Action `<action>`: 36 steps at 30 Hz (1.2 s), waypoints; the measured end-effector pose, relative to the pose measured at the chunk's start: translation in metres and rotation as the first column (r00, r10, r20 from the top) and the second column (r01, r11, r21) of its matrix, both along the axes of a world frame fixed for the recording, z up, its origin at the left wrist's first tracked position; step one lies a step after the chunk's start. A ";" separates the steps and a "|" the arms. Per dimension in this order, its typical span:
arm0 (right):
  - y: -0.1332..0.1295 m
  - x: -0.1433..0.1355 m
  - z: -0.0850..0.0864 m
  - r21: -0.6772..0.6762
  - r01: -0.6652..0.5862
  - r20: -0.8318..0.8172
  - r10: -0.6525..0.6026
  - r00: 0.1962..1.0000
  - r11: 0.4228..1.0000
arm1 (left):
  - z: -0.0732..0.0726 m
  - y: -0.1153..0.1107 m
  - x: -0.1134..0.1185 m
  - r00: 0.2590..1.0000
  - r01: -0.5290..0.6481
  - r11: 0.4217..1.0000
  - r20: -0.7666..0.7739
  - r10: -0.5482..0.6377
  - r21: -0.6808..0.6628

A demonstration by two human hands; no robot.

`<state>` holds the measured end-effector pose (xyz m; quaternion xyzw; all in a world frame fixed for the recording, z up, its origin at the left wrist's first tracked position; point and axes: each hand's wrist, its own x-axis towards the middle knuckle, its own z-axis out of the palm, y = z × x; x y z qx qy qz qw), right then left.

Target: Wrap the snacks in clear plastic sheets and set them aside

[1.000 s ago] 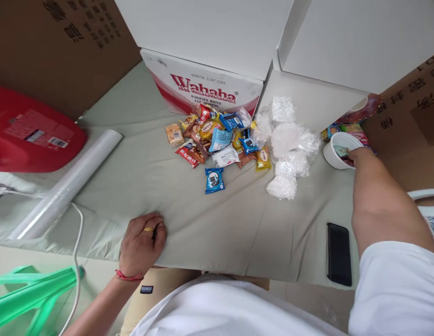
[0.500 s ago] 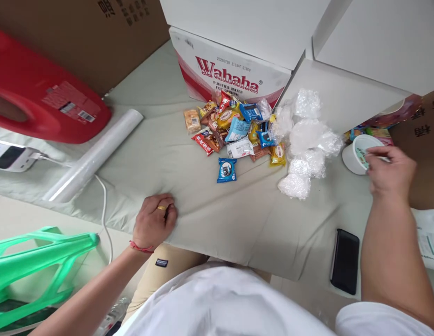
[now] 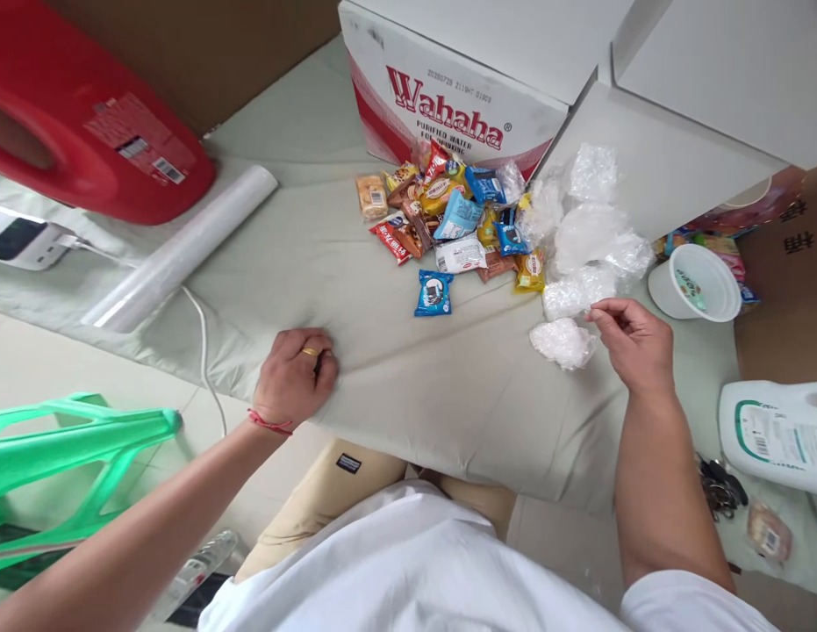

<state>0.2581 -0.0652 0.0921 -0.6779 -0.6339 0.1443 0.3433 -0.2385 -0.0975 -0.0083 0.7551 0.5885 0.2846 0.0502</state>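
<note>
My left hand (image 3: 296, 373), with a ring and a red string bracelet, rests curled on the cloth near the front edge. Nothing shows in its fingers. At the right, my right hand (image 3: 635, 342) pinches thumb and fingertips at the edge of a crinkled clear plastic bundle (image 3: 561, 343), the lowest of several. Other such bundles (image 3: 583, 237) lie just above it. A white cup (image 3: 664, 297) with a green-and-white piece inside stands right of this hand. Left of the bundles are heaped small snack packets (image 3: 457, 215); one blue packet (image 3: 433, 293) lies apart in front.
A Wahaha carton (image 3: 447, 101) and white boxes (image 3: 698, 105) stand behind. To the left are a red jug (image 3: 145, 114), a roll of clear film (image 3: 184, 250), a corded white device (image 3: 26, 237) and a green stool (image 3: 85, 465). A white bottle (image 3: 783, 439) lies far right.
My right hand has left the white cup and moved left to the plastic bundles. My left hand stays in place on the cloth. The view has shifted slightly.
</note>
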 end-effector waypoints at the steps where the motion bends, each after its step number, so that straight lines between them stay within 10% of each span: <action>1: -0.003 -0.001 0.003 0.001 -0.031 0.025 0.031 0.999 1.000 | 0.001 0.000 0.000 1.000 -0.008 1.000 0.007 0.008 -0.010; 5: -0.017 0.006 -0.004 -0.158 -0.266 0.237 0.298 0.925 0.951 | 0.002 0.001 0.001 1.000 0.002 0.999 0.007 -0.001 -0.036; 8: -0.025 0.011 -0.018 -0.169 -0.137 0.296 0.183 0.938 0.976 | 0.002 0.001 0.000 1.000 0.016 1.000 -0.002 -0.016 -0.020; 12: -0.031 -0.005 -0.024 -0.038 0.162 -0.170 -0.166 0.971 0.986 | 0.001 -0.001 -0.002 1.000 0.023 1.000 -0.009 -0.023 -0.018; 16: -0.032 -0.045 -0.024 -0.146 0.265 -0.735 -0.284 0.616 0.953 | 0.001 -0.002 -0.001 1.000 0.022 0.999 0.015 -0.022 -0.028; 22: -0.037 -0.100 -0.033 -0.295 0.119 -0.849 -0.318 0.422 0.948 | 0.006 0.000 -0.003 0.998 0.027 0.999 0.056 -0.025 -0.041; 27: -0.053 -0.127 -0.038 -0.267 0.120 -0.843 -0.292 0.451 0.956 | 0.023 -0.020 0.013 0.969 -0.069 0.994 0.244 0.045 0.090; 31: -0.063 -0.151 -0.039 -0.243 0.098 -0.833 -0.260 0.489 0.965 | 0.041 -0.026 0.070 0.772 0.221 0.971 0.624 -0.120 -0.086; 36: -0.073 -0.182 -0.042 -0.240 0.078 -0.820 -0.245 0.517 0.968 | 0.037 0.027 0.130 0.478 0.557 0.762 0.878 0.029 -0.329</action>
